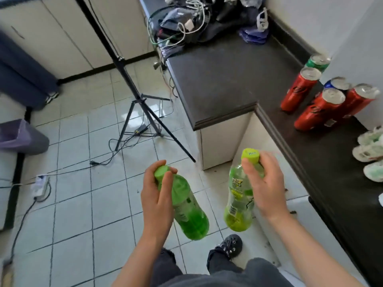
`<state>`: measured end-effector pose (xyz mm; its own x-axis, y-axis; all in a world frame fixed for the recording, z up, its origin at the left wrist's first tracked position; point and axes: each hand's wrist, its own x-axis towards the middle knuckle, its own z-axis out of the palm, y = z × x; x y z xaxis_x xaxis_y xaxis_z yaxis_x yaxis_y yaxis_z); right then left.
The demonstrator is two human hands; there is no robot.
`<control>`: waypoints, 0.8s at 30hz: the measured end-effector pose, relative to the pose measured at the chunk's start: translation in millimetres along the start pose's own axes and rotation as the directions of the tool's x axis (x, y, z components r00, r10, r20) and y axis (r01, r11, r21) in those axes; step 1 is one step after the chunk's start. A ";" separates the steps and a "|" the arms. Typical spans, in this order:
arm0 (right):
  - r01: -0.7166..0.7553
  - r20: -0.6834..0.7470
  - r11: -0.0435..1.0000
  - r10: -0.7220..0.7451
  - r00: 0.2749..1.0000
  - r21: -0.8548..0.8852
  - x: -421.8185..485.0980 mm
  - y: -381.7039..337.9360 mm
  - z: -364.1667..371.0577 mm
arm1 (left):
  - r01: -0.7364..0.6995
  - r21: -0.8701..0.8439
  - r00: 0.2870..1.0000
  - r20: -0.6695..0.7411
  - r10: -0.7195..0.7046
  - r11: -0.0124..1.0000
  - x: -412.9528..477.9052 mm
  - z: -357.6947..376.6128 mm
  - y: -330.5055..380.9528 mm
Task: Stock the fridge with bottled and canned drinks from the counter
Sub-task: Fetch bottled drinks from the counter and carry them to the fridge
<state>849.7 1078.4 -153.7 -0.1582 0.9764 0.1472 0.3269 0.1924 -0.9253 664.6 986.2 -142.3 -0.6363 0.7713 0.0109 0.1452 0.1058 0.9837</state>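
While grips (pixel 155 195) (pixel 263 183) clasp necks, green bottles (pixel 192 222) (pixel 236 206) hang below.

One view only, worn on the person's head, tipped steeply down and forward (wide lens, straight lines bowing at the edges). The left hand (pixel 157 195) and right hand (pixel 263 183) sit near, low in frame; tiled floor (pixel 83 204) fills the left, dark bench (pixel 228 79) runs right and far.

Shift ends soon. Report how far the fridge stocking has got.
Done: cannot tell, no fridge in view. In hand: left hand grips a green bottle, right hand a yellow-green bottle, both over the floor. Left: five cans on the counter, three red, one green, one blue.
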 end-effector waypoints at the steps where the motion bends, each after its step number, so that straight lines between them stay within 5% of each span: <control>1: 0.004 0.041 1.000 -0.005 0.999 0.008 -0.8 -5.1 15.8 | 0.007 -0.005 0.999 -0.043 -0.008 1.000 0.8 -17.1 -3.2; 17: 0.155 0.494 0.974 -0.217 0.842 0.163 -124.9 -166.7 366.3 | 0.007 -0.024 0.842 -0.538 -0.018 1.000 -28.7 -402.9 -66.5; 24: 0.223 0.683 0.934 -0.357 0.637 0.281 -193.0 -245.5 494.7 | -0.010 -0.062 0.664 -0.746 -0.040 0.998 -67.7 -548.9 -78.1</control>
<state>339.0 794.1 -127.9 -0.8539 0.4863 0.1854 0.0086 0.3694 -0.9292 280.5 581.3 -121.5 -0.9940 0.0400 0.1018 0.1041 0.0594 0.9928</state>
